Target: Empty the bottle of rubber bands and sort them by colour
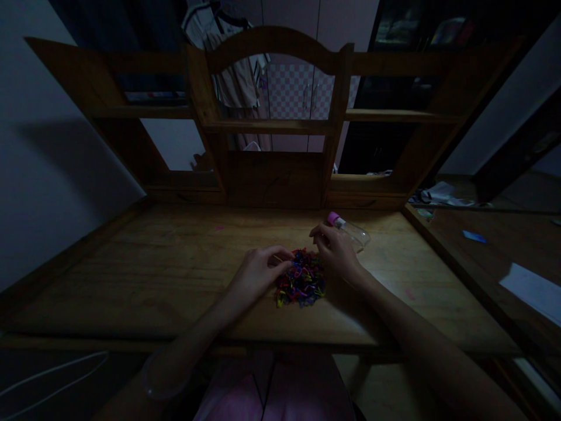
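Note:
A heap of small, tangled, multicoloured strips or loops lies on the wooden desktop in front of me; the dim light hides their exact kind. My left hand reaches its upper left edge, thumb and forefinger closed to a near pinch at the heap; what is between the tips is too small to make out. Just above and right of the heap, my right hand hovers with its fingers curled together, and anything in them is hidden. Behind that hand a clear bottle with a pink cap lies on its side, partly covered.
A wooden shelf unit rises along the desk's far edge. Small pink bits lie on the desktop. To the right, beyond a raised edge, another surface holds white paper and a blue card.

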A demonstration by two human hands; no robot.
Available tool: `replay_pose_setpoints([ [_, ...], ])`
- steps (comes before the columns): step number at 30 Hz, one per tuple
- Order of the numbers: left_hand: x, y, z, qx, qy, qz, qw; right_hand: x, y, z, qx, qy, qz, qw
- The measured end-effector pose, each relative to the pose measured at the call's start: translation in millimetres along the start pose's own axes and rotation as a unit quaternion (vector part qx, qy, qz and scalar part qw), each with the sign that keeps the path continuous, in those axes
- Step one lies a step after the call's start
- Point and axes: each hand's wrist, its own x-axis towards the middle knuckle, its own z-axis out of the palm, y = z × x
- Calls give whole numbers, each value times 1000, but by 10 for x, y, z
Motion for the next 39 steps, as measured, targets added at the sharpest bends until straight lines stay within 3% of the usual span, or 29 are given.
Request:
replay_pose_setpoints([
  [15,-1,84,-39,65,11,55,996,-12,-18,12,2,-5,0,1000],
  [24,-1,107,-41,33,-13,43,998,-8,-21,15,-1,-12,2,1000],
  [39,8,133,-62,50,3,49,998,-4,-19,15,-2,-11,0,1000],
])
